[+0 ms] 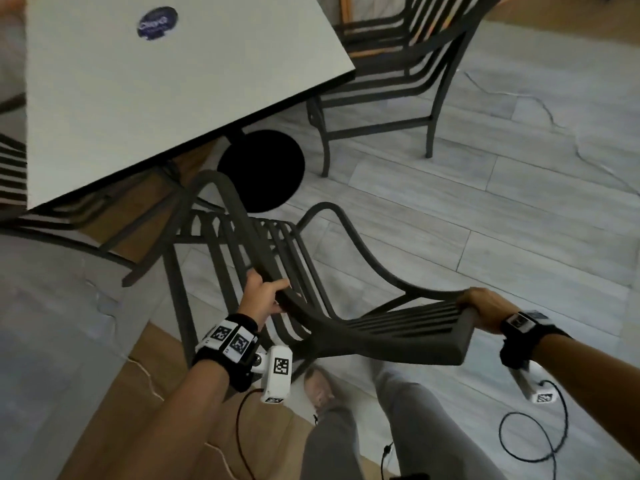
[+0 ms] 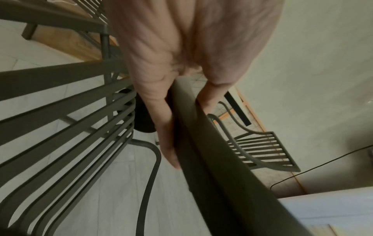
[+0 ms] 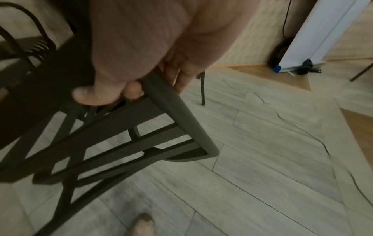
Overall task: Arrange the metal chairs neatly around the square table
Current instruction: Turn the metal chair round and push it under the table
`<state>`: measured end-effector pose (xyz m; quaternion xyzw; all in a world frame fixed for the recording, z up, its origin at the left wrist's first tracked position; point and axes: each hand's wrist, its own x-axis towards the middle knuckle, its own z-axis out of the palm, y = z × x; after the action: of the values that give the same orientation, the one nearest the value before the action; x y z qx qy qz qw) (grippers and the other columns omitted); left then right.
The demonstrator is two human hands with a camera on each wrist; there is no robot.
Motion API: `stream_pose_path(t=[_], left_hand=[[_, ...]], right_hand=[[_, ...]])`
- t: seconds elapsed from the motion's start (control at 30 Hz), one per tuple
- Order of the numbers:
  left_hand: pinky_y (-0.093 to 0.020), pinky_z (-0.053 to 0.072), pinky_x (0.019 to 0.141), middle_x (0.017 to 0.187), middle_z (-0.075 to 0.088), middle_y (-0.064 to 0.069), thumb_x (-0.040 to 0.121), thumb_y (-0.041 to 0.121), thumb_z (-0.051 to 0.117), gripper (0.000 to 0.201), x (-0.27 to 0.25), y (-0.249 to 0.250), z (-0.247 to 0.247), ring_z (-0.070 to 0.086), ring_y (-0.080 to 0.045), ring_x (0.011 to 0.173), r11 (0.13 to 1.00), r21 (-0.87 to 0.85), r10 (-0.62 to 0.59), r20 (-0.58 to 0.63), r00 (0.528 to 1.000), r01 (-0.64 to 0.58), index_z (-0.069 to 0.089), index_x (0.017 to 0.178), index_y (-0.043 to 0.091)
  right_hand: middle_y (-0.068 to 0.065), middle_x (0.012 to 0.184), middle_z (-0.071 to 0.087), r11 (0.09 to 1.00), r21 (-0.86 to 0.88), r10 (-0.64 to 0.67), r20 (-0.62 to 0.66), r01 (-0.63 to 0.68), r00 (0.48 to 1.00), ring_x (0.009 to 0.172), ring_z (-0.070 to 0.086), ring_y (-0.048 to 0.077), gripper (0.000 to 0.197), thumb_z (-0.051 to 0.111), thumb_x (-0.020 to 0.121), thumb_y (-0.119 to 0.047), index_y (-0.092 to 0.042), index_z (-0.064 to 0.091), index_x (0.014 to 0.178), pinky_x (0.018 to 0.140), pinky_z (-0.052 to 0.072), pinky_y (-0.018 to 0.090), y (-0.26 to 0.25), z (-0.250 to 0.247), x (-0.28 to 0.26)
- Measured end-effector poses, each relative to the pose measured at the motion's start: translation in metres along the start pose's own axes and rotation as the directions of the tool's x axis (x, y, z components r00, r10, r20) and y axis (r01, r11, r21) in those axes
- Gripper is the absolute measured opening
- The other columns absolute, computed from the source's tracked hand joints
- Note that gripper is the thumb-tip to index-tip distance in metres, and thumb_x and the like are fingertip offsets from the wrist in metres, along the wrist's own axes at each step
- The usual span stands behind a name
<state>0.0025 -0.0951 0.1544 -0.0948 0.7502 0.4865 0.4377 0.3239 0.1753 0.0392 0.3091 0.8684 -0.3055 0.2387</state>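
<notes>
So the biggest thing here is the floor, pale grey wood-look planks with a tan strip running along the near left side. Next up is the square table, light top with a dark edge and a blue oval sticker on it, sitting on a round black base that pokes out from under its near corner. There's a second metal chair on the far right side of the table, standing on its legs with its front tucked under the table edge, and bits of another chair's slats show at the far left edge. The metal chair being handled is right in front of the person, just near the table's corner, slatted seat and backrest, and it looks tipped toward the person, though the motion blur makes it hard to say which legs touch the floor. The left hand is wrapped around the chair's left armrest, thumb along one side and fingers curled over the other in the left wrist view. The right hand is clamped on the top rail of the backrest at its right corner, thumb under and fingers over. A black cable loops on the floor by the right wrist.
</notes>
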Motion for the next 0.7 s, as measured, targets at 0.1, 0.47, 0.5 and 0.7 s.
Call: stream_pose_path(t=[0.1,0.47,0.5,0.7], left_hand=[[-0.055,0.056,0.083,0.116,0.06,-0.025,0.085,-0.001,0.059,0.049,-0.012,0.015,-0.02,0.067,-0.037,0.097,0.999,-0.025,0.046,0.049,0.998,-0.044,0.04,0.13,0.004],[-0.035,0.061,0.064,0.086,0.068,-0.019,0.09,0.0,0.054,0.013,-0.029,0.045,-0.126,0.073,-0.029,0.08,0.975,-0.152,0.196,0.221,0.955,-0.164,0.056,0.101,-0.006],[-0.036,0.062,0.066,0.083,0.07,-0.019,0.091,0.0,0.052,0.007,-0.03,0.043,-0.136,0.074,-0.031,0.081,0.976,-0.147,0.193,0.241,0.951,-0.16,0.056,0.095,-0.004],[-0.057,0.05,0.094,0.079,0.072,-0.014,0.092,-0.003,0.048,0.011,-0.018,0.023,-0.198,0.071,-0.033,0.087,0.988,-0.15,0.057,0.247,0.967,-0.02,0.059,0.093,-0.003]], right_hand=[[0.009,0.089,0.074,0.995,0.018,-0.097,-0.18,0.102,0.979,0.085,0.069,0.031,0.028,0.081,0.06,-0.004,-0.013,0.073,0.085,0.078,0.053,0.039,-0.018,-0.034,-0.016],[0.002,0.069,0.064,0.919,-0.331,-0.338,-0.38,0.214,0.861,0.062,0.065,0.027,0.029,0.087,0.045,-0.01,-0.016,0.067,0.066,0.051,0.03,0.017,-0.156,-0.16,-0.069],[0.0,0.068,0.062,0.904,-0.365,-0.363,-0.383,0.221,0.85,0.061,0.064,0.027,0.028,0.087,0.046,-0.013,-0.018,0.066,0.065,0.051,0.03,0.019,-0.17,-0.162,-0.073],[-0.007,0.058,0.054,0.771,-0.542,-0.552,-0.308,0.334,0.775,0.051,0.058,0.019,0.002,0.058,0.051,-0.025,-0.024,0.058,0.053,0.044,0.032,0.022,-0.246,-0.147,-0.097]])
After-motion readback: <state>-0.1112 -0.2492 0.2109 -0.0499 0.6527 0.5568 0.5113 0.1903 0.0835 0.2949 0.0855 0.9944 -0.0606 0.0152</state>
